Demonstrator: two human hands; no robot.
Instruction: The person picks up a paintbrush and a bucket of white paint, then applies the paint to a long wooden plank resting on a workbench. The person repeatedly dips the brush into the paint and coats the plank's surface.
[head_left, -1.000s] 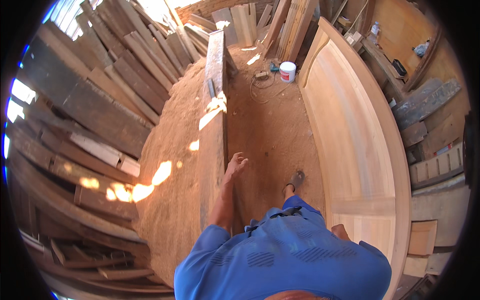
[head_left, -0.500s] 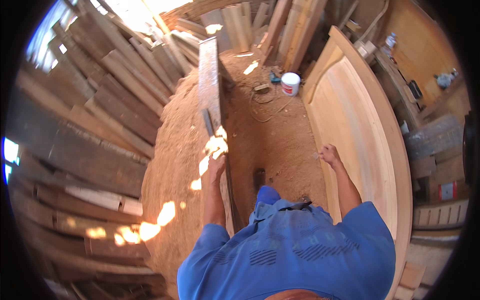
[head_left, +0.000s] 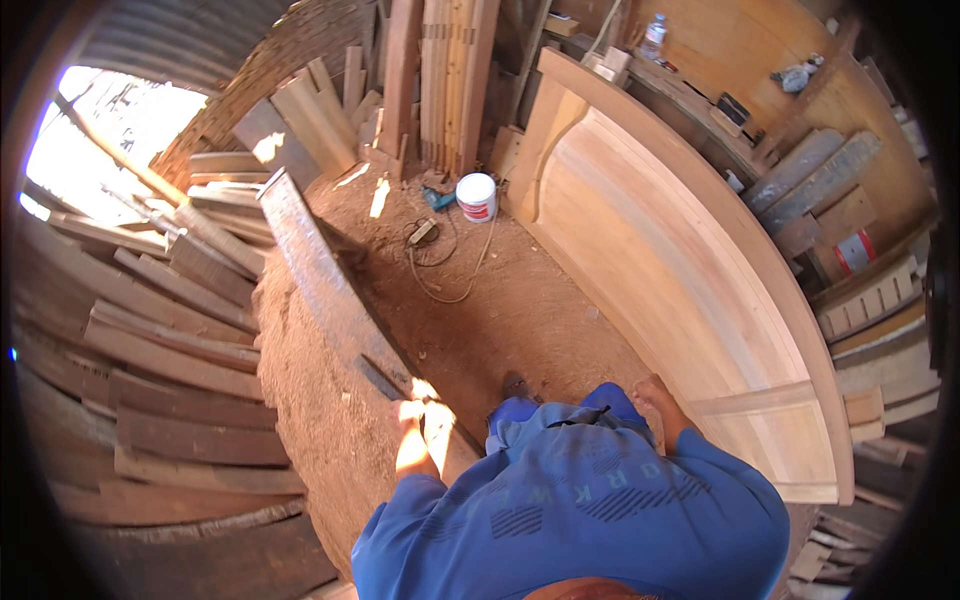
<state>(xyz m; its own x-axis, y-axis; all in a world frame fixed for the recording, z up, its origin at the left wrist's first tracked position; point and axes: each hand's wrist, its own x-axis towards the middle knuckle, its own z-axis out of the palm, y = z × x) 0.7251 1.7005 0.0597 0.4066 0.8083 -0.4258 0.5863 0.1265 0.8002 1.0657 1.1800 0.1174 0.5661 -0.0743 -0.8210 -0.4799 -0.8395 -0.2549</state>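
Observation:
My left hand [head_left: 410,416], partly in bright sun, is closed around the near end of a dark narrow flat tool [head_left: 380,377]; its exact kind does not show. That hand is over a long weathered beam [head_left: 318,262], which runs away to the far left. To the right, my right hand [head_left: 650,392] is curled closed beside the near left edge of a large pale wooden panel [head_left: 670,240] with a raised frame. Whether anything lies inside those fingers is hidden.
Sawdust [head_left: 310,420] is heaped left of the beam, with stacked planks [head_left: 190,430] beyond. Ahead on the floor are a white bucket [head_left: 476,197], a teal power tool [head_left: 438,198] and a looped cord [head_left: 440,297]. A cluttered shelf [head_left: 700,120] runs behind the panel.
The view has turned rightward, so the beam now slants left and more of the panel shows. My left hand and the dark tool are nearer my body; my right hand has dropped back toward me.

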